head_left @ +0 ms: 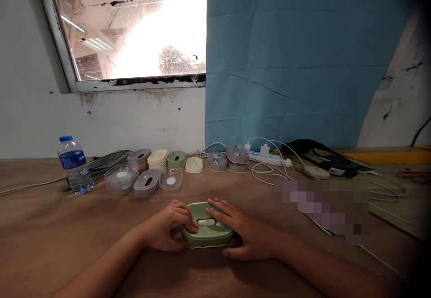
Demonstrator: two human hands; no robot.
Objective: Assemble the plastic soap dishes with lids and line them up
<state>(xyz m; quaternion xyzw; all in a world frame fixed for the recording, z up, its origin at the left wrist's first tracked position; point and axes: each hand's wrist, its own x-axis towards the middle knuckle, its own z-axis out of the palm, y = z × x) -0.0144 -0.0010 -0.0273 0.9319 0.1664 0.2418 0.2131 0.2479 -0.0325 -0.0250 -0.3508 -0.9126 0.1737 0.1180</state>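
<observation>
A green plastic box [209, 232] with rounded corners sits on the table in front of me. An oval slot in its top shows something pale inside, and a thin wavy pale edge runs along its lower front. My left hand [170, 228] grips its left side, with curled fingers on the top and the thumb low by the near corner. Across the right side lies my right hand [245, 233], fingers stretched over the top and thumb near the lower right corner. The hands hide both ends of the box.
Behind are grey slotted covers [147, 184], clear trays [121, 179], stacked cream lids [157, 158], a green cover [177, 159] and grey boxes [237, 155]. A water bottle [74, 165] stands left. A power strip [267, 157], cables and a black strap [323, 154] lie right.
</observation>
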